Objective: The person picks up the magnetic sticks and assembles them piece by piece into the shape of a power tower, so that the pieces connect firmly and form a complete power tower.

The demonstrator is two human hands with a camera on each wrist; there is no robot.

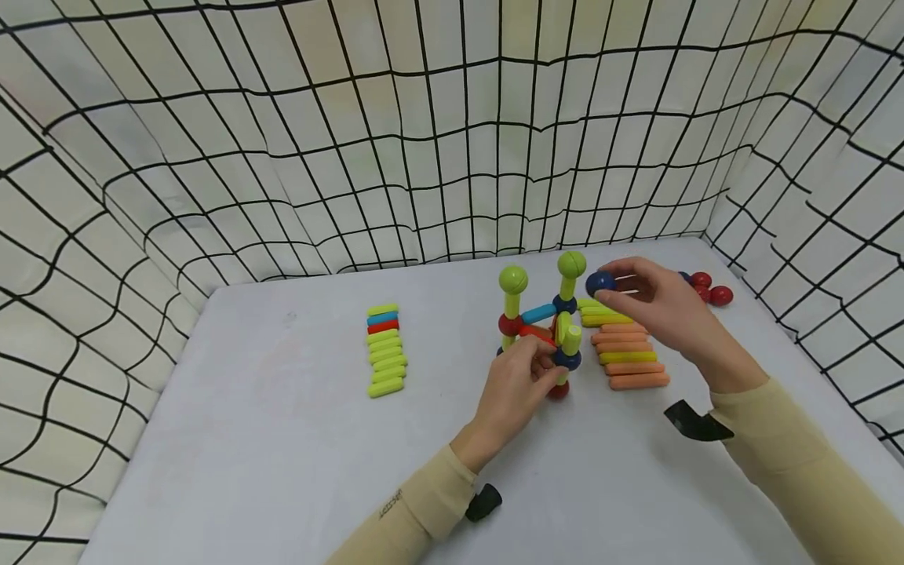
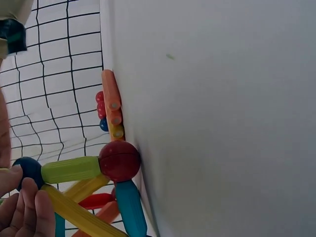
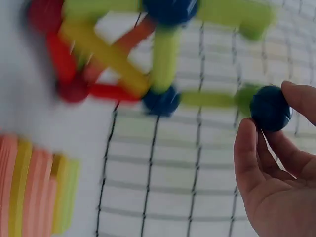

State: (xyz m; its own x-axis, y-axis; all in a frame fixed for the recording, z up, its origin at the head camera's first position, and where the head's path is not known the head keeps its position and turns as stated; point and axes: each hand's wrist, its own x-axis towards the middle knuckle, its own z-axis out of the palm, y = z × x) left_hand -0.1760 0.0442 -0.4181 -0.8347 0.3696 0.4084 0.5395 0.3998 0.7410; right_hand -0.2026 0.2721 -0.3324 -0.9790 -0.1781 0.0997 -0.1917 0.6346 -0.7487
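Note:
A frame of colored sticks and balls [image 1: 510, 323] stands on the white table, with two light green balls [image 1: 513, 279] atop its far uprights. My left hand [image 1: 514, 386] grips the frame at its near side. In the left wrist view, thumb and fingers pinch a blue ball [image 2: 30, 173] joined to a green stick [image 2: 70, 169]. My right hand [image 1: 660, 306] holds a loose dark blue ball [image 1: 600, 283] between thumb and fingertips, right of the frame's top. The right wrist view shows that ball [image 3: 271, 108] in front of a blurred green one.
Right of the frame lies a row of orange and yellow sticks [image 1: 639, 381], with green sticks [image 1: 600, 308] behind. Red balls [image 1: 720, 296] and a blue one sit at the back right. Short sticks [image 1: 385, 388] form a column at left. Black netting [image 1: 438, 133] surrounds the table.

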